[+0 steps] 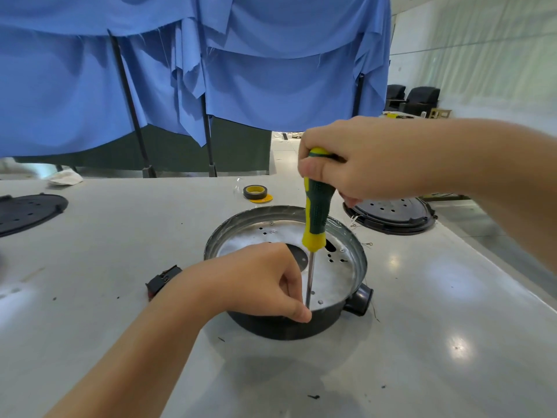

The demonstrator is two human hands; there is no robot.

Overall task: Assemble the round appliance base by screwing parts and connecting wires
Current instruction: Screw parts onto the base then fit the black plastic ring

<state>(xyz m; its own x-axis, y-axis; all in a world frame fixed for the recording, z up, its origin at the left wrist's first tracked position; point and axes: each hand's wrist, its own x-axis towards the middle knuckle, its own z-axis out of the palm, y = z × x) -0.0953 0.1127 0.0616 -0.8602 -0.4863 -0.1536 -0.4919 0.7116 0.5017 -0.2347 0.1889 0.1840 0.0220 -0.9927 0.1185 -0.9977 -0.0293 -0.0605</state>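
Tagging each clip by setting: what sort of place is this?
Probably a workshop or assembly bench: a white table with a round appliance base, loose black covers, and tape, screened by blue cloth.

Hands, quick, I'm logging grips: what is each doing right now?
Left hand: pinches the screwdriver shaft near its tip.
Right hand: grips the screwdriver handle.

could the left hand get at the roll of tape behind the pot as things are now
Probably not right away: the left hand is pinching the screwdriver shaft at the pot rim, and the tape lies beyond the pot. Once it lets go, the way round the pot's left side looks free.
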